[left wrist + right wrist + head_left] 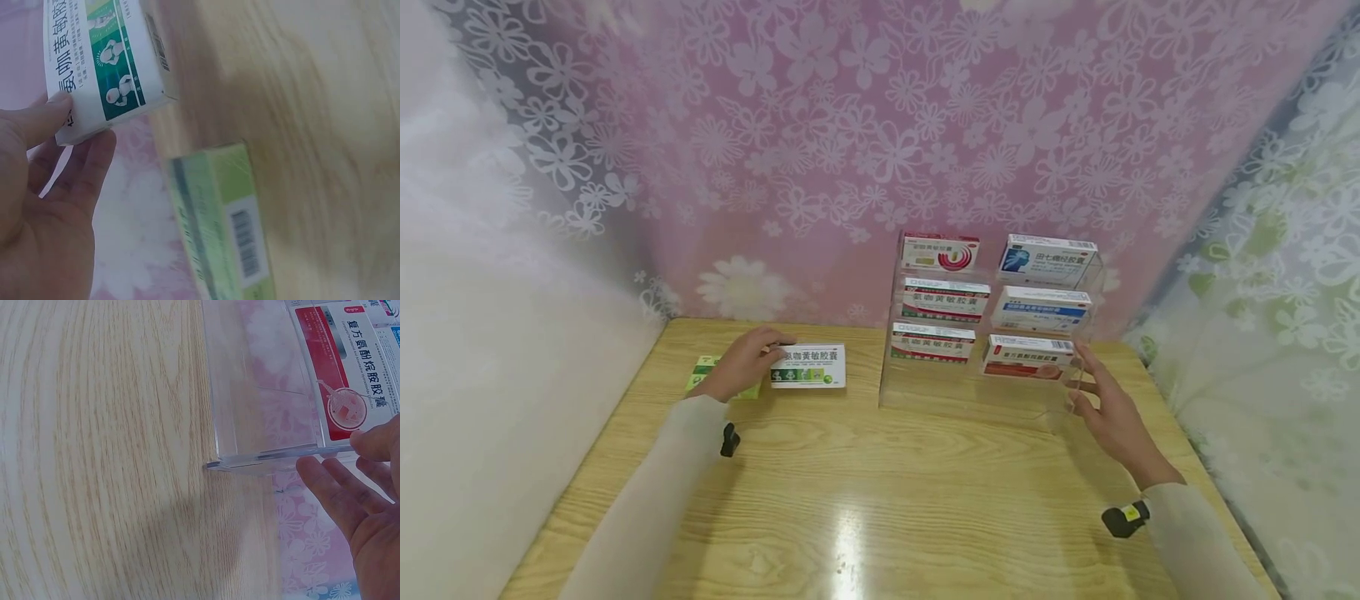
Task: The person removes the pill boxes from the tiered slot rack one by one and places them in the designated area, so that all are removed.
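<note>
My left hand point(741, 362) pinches one end of a white medicine box point(808, 367) with a green picture strip, thumb on its printed face. In the left wrist view this box point(103, 69) is tilted, held over the table. A green-and-yellow medicine box point(703, 368) lies partly hidden under my left hand; its barcode side point(234, 231) shows in the left wrist view. On the right, my right hand point(1112, 421) grips the right side edge of a clear acrylic display rack point(962, 396), thumb and fingers at the panel. Close by sits a red-and-white medicine box point(344, 375) in the rack's bottom row.
Other medicine boxes fill two columns of the rack, among them a red-and-white one point(940, 252), a blue-and-white one point(1048, 260) and a red-green one point(932, 343). A wooden table point(850, 483) lies beneath. Floral cloth point(850, 167) hangs behind it and at the sides.
</note>
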{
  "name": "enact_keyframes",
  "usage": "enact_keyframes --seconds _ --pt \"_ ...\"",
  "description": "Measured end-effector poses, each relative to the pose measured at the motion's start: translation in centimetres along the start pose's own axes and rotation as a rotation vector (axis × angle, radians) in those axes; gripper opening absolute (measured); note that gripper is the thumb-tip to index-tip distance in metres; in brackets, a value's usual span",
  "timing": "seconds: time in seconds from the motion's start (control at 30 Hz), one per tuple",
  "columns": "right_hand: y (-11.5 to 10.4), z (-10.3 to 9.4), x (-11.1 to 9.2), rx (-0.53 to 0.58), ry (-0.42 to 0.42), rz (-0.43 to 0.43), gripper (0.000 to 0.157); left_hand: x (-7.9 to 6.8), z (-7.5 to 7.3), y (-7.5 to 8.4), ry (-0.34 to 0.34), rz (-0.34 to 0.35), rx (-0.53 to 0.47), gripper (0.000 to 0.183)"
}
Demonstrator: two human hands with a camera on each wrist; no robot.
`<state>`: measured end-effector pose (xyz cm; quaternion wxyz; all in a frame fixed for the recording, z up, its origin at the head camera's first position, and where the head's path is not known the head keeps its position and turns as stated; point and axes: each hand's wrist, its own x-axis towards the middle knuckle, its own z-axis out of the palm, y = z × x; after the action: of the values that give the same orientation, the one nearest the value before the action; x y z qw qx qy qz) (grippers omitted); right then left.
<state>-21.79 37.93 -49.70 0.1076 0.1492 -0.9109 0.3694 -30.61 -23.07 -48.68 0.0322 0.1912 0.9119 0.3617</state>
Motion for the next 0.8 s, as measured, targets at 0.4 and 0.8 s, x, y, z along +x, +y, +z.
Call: enact_keyframes --seconds 0.4,0.8 --pt "0.1 0.0 0.1 0.01 -0.009 0.009 0.09 -1.2 0.8 -2.3 -0.036 -0.046 0.003 0.04" --pt "0.0 0.1 0.0 -0.019 0.015 -0.009 0.088 -4.0 2.2 -5.7 0.034 0.059 0.299 0.058"
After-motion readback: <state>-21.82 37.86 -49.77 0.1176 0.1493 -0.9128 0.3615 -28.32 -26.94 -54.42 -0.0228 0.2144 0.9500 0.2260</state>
